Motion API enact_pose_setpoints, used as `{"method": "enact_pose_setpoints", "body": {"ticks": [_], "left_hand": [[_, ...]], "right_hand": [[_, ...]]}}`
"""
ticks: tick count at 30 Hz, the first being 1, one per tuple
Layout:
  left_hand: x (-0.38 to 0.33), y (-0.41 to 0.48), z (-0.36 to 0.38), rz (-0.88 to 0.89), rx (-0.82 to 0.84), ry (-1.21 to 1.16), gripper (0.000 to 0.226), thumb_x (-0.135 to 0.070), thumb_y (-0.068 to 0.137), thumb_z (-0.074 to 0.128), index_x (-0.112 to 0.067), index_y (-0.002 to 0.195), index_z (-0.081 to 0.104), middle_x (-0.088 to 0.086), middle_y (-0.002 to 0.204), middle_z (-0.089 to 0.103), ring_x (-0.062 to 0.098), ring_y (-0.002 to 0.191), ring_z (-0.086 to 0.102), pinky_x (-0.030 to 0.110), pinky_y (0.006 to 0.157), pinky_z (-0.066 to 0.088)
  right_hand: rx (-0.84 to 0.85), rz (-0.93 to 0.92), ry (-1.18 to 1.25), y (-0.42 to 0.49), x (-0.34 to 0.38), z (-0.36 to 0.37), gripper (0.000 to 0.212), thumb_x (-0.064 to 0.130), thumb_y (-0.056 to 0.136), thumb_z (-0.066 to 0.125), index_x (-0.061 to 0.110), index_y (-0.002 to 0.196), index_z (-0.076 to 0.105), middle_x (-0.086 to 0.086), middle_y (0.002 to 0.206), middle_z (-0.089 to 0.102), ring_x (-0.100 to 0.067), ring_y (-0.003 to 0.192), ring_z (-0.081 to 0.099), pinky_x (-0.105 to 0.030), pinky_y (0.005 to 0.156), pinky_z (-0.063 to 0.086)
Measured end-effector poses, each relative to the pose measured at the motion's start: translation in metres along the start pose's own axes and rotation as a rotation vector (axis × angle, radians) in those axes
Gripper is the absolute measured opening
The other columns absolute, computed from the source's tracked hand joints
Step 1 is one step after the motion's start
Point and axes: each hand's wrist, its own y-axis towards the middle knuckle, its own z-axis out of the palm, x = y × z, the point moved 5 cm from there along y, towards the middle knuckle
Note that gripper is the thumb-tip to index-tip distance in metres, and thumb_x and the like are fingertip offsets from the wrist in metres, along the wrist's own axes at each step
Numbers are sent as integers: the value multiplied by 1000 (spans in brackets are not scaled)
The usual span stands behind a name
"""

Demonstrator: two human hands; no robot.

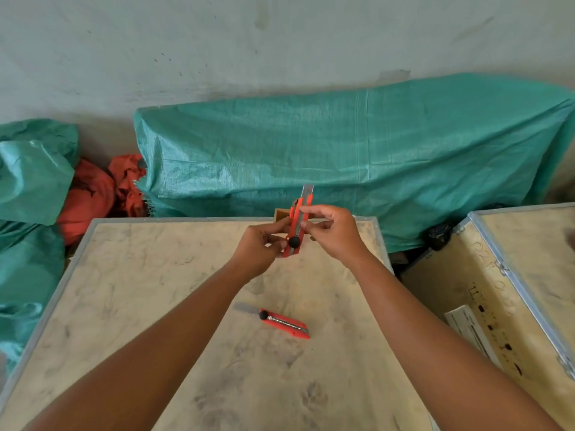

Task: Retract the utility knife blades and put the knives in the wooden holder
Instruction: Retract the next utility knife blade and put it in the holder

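Note:
A red utility knife (299,219) stands nearly upright above the far part of the crate top, its grey blade sticking out at the top. My left hand (260,246) grips its lower end by the black knob, and my right hand (333,232) pinches its body from the right. A second red knife (285,323) lies flat on the crate top nearer to me, with its blade out and pointing left. The wooden holder (281,214) sits at the far edge, mostly hidden behind the hands and the held knife.
The work surface is a plywood crate lid (161,306) with a metal rim. Another wooden crate (497,293) stands close on the right. Green tarpaulin (342,144) covers bulky things behind, with red cloth (93,194) at the left.

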Motion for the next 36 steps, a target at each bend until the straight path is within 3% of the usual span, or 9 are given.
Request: {"method": "enact_pose_setpoints", "body": {"ticks": [4,8,12,18,21,25,28,33,36], "left_hand": [[30,55,-12,-111,-97,141,57,-5,87,71,-20,139,55,3,135,63,18,123,60,49,101,52],[64,95,-9,-205,-42,304,79,-14,83,77,-16,151,36,8,152,47,24,141,42,46,113,39],[93,112,3,-294,14,313,87,-15,81,79,-9,152,30,9,155,41,27,141,42,45,113,39],[121,120,4,-251,-13,158,59,1,81,72,-14,137,58,3,125,70,22,116,66,39,101,51],[124,121,2,-243,-33,122,57,1,82,72,-13,136,59,1,125,70,17,112,68,30,95,52],[129,122,1,-257,-39,105,62,-2,80,75,-13,138,56,2,132,67,16,115,67,36,101,53],[131,120,-1,-280,-53,97,65,-8,78,78,-16,139,56,0,135,65,18,117,66,43,101,53],[119,91,-5,-311,-132,87,60,-12,84,76,-20,139,55,-1,142,58,21,124,59,34,85,56],[124,54,-5,-349,-163,86,52,-13,85,75,-22,134,60,-2,139,60,21,120,61,34,82,59]], "right_hand": [[-141,-20,-53,42,-29,12,31,2,85,77,20,110,79,-1,111,78,-16,91,76,-38,83,64],[-218,-70,-166,65,-52,36,27,5,86,76,18,110,79,0,109,79,-15,90,76,-27,83,62],[-229,-126,-255,71,-64,52,26,4,87,74,15,110,79,-3,106,79,-12,89,72,-7,78,49],[-170,-144,-335,82,-88,73,28,-2,86,72,13,109,79,-6,104,79,-21,96,74,-35,87,61],[-138,-129,-364,85,-92,78,32,-4,87,71,12,113,78,-8,109,79,-22,102,73,-29,94,57],[-135,-121,-337,87,-96,78,34,-7,85,70,11,113,78,-8,110,79,-21,105,73,-31,100,56],[-149,-136,-316,83,-95,73,35,-7,84,71,10,112,79,-8,108,78,-22,100,74,-36,97,58],[-169,-125,-305,52,-90,61,29,-4,83,76,9,109,78,-9,104,77,-20,90,74,-24,88,55],[-48,-12,-296,20,-96,64,27,0,86,76,9,112,77,-8,108,77,-17,90,72,-26,87,57]]}}
